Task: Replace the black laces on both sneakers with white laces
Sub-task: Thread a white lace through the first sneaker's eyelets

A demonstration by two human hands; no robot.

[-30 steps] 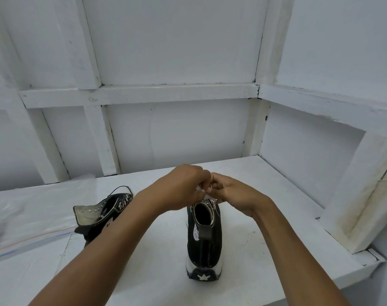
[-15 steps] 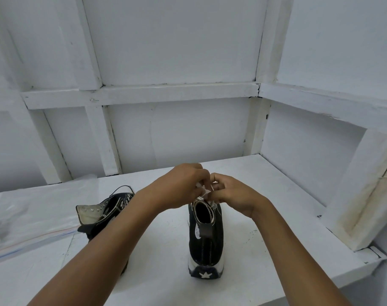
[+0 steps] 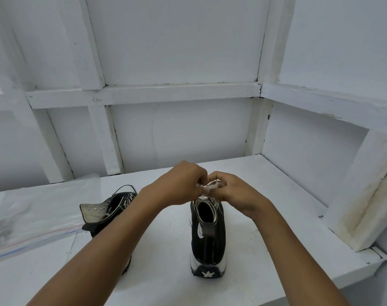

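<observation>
Between left grip (image 3: pixel 181 184), right grip (image 3: pixel 235 193): lace (image 3: pixel 210 187)

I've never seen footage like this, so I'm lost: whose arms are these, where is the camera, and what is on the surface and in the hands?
No machine here: a person wears a camera on the head, looking down at their own arms. The left hand and right hand both pinch a white lace above the upright black sneaker, its heel towards the camera. A second sneaker sits to the left, its upper open, a thin black lace at its far end, beside a clear plastic bag. Sneakers and bag rest on a white table.
</observation>
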